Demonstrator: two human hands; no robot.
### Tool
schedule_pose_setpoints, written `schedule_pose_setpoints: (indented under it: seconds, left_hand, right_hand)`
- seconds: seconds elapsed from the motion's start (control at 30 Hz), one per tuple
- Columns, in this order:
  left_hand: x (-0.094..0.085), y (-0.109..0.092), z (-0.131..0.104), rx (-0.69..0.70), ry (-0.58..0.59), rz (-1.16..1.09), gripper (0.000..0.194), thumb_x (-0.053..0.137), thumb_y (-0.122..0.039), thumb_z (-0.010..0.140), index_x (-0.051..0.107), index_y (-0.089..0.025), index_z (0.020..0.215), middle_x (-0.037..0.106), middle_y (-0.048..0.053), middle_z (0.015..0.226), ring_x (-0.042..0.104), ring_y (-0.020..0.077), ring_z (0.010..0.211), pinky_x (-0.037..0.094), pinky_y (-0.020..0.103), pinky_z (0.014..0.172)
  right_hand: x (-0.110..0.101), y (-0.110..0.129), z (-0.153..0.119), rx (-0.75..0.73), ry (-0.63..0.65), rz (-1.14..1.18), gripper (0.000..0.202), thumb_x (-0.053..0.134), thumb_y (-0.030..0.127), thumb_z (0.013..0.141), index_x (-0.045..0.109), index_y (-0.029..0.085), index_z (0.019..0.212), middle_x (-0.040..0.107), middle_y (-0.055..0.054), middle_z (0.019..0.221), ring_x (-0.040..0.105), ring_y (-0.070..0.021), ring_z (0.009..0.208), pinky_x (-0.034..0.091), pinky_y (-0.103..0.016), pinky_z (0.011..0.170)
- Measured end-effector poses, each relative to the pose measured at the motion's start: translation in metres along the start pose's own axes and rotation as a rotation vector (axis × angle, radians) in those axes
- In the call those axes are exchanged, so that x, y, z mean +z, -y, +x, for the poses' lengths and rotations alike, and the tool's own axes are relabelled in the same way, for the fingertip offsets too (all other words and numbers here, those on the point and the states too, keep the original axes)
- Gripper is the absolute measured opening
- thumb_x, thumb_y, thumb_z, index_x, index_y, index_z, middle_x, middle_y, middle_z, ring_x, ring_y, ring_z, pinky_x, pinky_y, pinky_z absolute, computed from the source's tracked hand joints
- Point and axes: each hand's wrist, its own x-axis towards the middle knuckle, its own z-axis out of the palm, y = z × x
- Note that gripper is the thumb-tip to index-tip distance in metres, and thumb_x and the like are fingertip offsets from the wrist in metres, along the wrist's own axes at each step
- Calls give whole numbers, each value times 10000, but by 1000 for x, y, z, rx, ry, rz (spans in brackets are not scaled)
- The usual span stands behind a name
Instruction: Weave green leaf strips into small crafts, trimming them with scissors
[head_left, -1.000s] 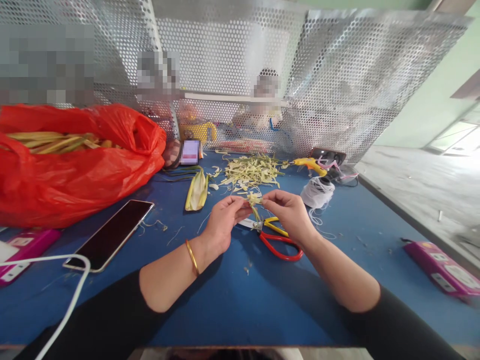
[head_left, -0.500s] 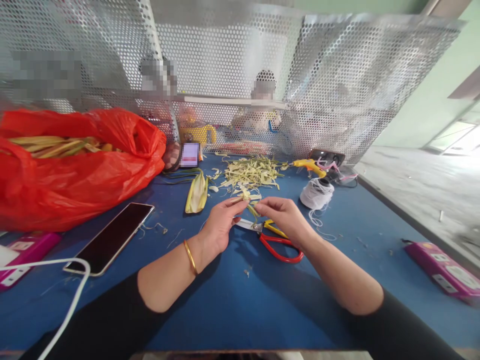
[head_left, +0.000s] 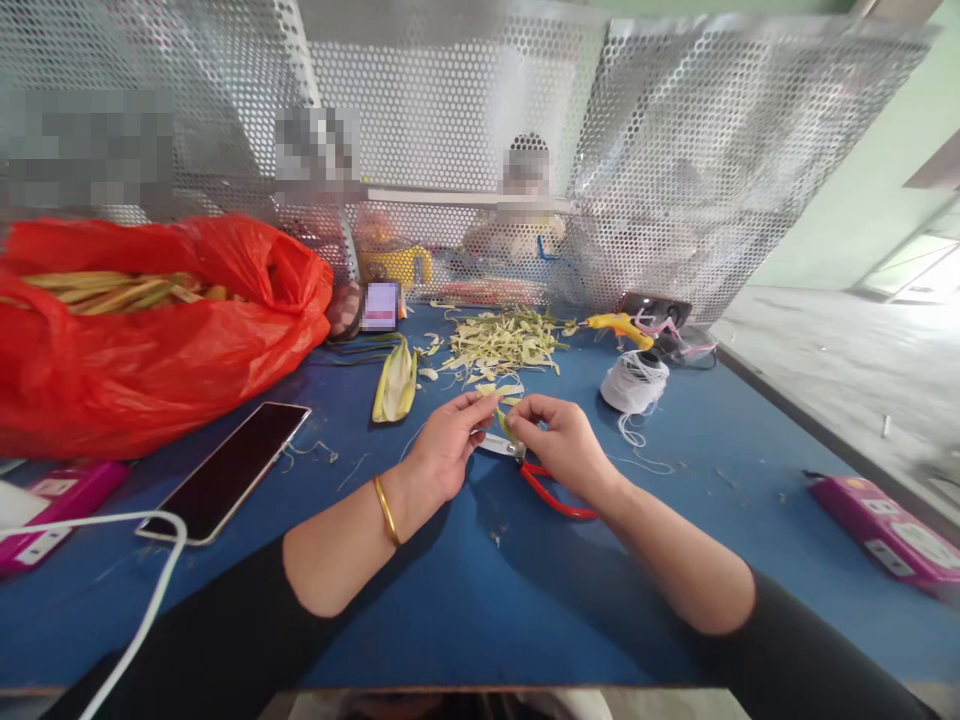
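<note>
My left hand [head_left: 444,448] is closed in a pinch, a gold bangle on its wrist, with a small pale yellow-green husk piece [head_left: 489,390] at its fingertips. Just to its right, my right hand [head_left: 568,440] pinches a narrow green husk strip [head_left: 504,424] between thumb and forefinger. Under both hands lie red-handled scissors [head_left: 551,494], partly covered by the right hand. Beyond the fingertips spreads a pile of cut husk pieces [head_left: 504,343]. A larger curled husk [head_left: 395,382] rests to the left of the pile.
At left are a red plastic bag [head_left: 180,370] of long husks, a phone [head_left: 225,475] and a pink power strip [head_left: 64,515]. A white string spool [head_left: 634,382], yellow glue gun [head_left: 619,327] and another power strip [head_left: 885,530] lie right. A perforated metal screen [head_left: 457,120] stands behind.
My right hand has turned and curled its fingers more, drawing slightly nearer and covering the scissors' yellow handle part. The left hand stays nearly in place.
</note>
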Motion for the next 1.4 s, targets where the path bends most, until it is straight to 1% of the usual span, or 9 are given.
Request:
schedule_pose_setpoints:
  seconds: [0.17, 0.3, 0.43, 0.7, 0.83, 1.0, 1.1, 1.2, 1.4]
  left_hand:
    - [0, -2, 0, -40, 11, -37, 317, 879, -308, 495, 679, -143, 677, 573, -32, 617, 501, 72, 613, 359, 207, 591]
    - [-1, -4, -1, -50, 34, -26, 329, 885, -306, 497, 702, -146, 719, 634, 1, 716, 547, 91, 667, 388, 216, 603]
    - [-2, -1, -2, -34, 63, 22, 302, 875, -260, 505, 725, -148, 741, 643, 8, 726, 546, 95, 677, 389, 217, 612]
    - [-3, 1, 1, 41, 46, 54, 232, 854, -275, 523, 721, -141, 658, 608, -3, 640, 495, 80, 621, 381, 220, 615]
    - [-3, 1, 1, 39, 86, 29, 237, 855, -289, 530, 703, -135, 625, 583, -11, 606, 489, 73, 606, 397, 210, 618]
    - [-3, 1, -1, 3, 125, 41, 342, 860, -370, 534, 703, -141, 733, 633, 9, 716, 564, 105, 695, 449, 231, 643]
    - [-2, 3, -4, 24, 134, 94, 324, 880, -278, 499, 645, -149, 681, 628, -11, 693, 588, 109, 687, 478, 249, 666]
    - [-1, 2, -5, 6, 136, 144, 274, 847, -184, 542, 602, -153, 662, 618, -25, 639, 602, 108, 640, 496, 258, 664]
    - [-3, -4, -4, -54, 172, 186, 166, 767, -127, 614, 623, -150, 693, 622, -27, 616, 633, 118, 583, 517, 260, 640]
  right_hand:
    - [9, -2, -3, 40, -70, 89, 212, 553, 351, 740, 585, 177, 623, 540, 26, 574, 439, -108, 550, 347, -244, 541]
    - [6, -1, -2, 0, -155, 16, 199, 561, 346, 737, 598, 179, 636, 578, 13, 603, 480, -123, 581, 368, -250, 569]
    - [5, -1, -3, -112, -157, -67, 183, 536, 303, 756, 589, 189, 623, 592, 11, 623, 501, -127, 609, 385, -252, 608]
    - [7, -2, -3, -209, -134, -185, 184, 527, 270, 776, 562, 200, 610, 580, 6, 609, 503, -130, 592, 384, -252, 597]
    - [7, -2, -4, -192, -136, -161, 193, 537, 286, 778, 566, 200, 608, 585, 7, 607, 504, -129, 590, 385, -252, 596]
    - [6, -2, -2, -121, -209, -93, 200, 547, 307, 763, 575, 192, 601, 598, 11, 612, 512, -129, 597, 394, -255, 601]
    - [5, -3, -1, -105, -235, -89, 169, 540, 287, 749, 594, 194, 618, 618, 4, 628, 529, -141, 623, 398, -266, 627]
    - [4, -5, 1, -95, -233, -84, 183, 533, 305, 762, 584, 193, 627, 616, -1, 640, 528, -148, 647, 392, -275, 647]
    - [-3, -8, 6, -61, -182, -69, 231, 518, 339, 787, 508, 198, 603, 550, 23, 589, 476, -134, 619, 367, -263, 617]
